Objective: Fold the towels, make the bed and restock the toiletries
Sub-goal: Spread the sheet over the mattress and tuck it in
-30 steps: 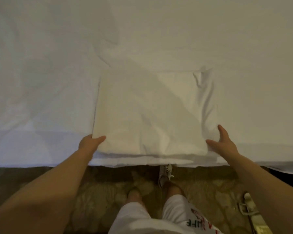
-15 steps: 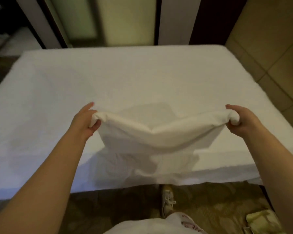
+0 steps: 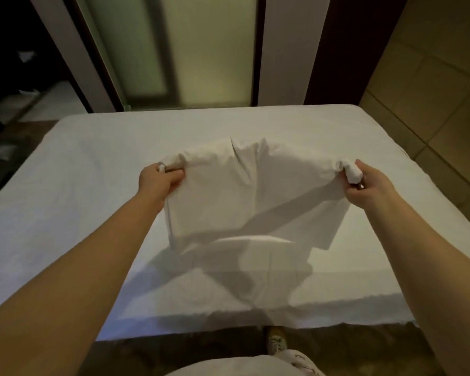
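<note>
Left grip (image 3: 159, 183) and right grip (image 3: 371, 187) each pinch a bunched top corner of the white cloth (image 3: 250, 196), held up over the bed (image 3: 65, 191) (rest just hangs).

So the cloth (image 3: 242, 191) hangs over the near half of the bed (image 3: 92, 185), with the left grip (image 3: 158, 183) on its top left corner and the right grip (image 3: 369, 185) on its top right. Behind the bed's far edge there's a door panel (image 3: 201, 50), and a wall (image 3: 432, 77) off to the right. Down front, a shoe (image 3: 277, 344) sits on the floor (image 3: 201, 354) just before the bed's near edge.
</note>
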`<state>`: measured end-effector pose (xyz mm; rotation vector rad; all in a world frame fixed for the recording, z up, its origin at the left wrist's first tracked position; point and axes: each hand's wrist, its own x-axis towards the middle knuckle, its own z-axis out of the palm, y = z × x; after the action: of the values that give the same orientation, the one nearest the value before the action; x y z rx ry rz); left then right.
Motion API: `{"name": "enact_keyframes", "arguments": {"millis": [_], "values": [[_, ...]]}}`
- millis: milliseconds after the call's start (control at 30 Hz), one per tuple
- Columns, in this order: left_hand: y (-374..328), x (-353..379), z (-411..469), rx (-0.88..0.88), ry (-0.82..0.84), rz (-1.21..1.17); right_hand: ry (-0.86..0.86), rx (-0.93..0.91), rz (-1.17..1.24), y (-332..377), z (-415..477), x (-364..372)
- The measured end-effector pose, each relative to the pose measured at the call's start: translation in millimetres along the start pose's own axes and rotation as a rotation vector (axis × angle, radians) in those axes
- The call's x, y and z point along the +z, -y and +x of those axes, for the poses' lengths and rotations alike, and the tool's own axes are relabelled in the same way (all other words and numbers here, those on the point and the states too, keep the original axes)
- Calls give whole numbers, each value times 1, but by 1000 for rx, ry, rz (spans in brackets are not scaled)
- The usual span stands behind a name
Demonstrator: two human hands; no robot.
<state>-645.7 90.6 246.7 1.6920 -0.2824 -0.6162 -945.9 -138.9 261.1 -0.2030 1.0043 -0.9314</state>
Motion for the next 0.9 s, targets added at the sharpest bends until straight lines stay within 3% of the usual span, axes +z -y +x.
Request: {"name": "enact_keyframes", "arguments": {"millis": [100, 233, 300, 400, 533, 600, 667, 800, 900], "values": [[3, 7, 4, 5, -144, 36, 67, -27, 12, -7, 5, 12], [-14, 10, 5, 197, -271, 517, 251, -83, -139, -8, 6, 27], [-23, 12, 5, 289, -319, 647, 231, -225, -480, -12, 13, 31], [-25, 20, 2, 428, -272, 702, 79, -518, -1216, -19, 19, 26], [-11, 34, -12, 356, -170, 490, -197, -882, -1898, -27, 7, 26], [-6, 43, -26, 286, -204, 356, -99, -939, -1890, -36, -8, 30], [-5, 60, -47, 234, -231, 145, 74, -873, -1693, -51, -28, 38], [-6, 101, -100, 280, -82, -78, 329, -868, -1414, -102, -83, 57], [-22, 106, -115, 193, -16, -239, 490, -813, -1234, -125, -114, 64]]}}
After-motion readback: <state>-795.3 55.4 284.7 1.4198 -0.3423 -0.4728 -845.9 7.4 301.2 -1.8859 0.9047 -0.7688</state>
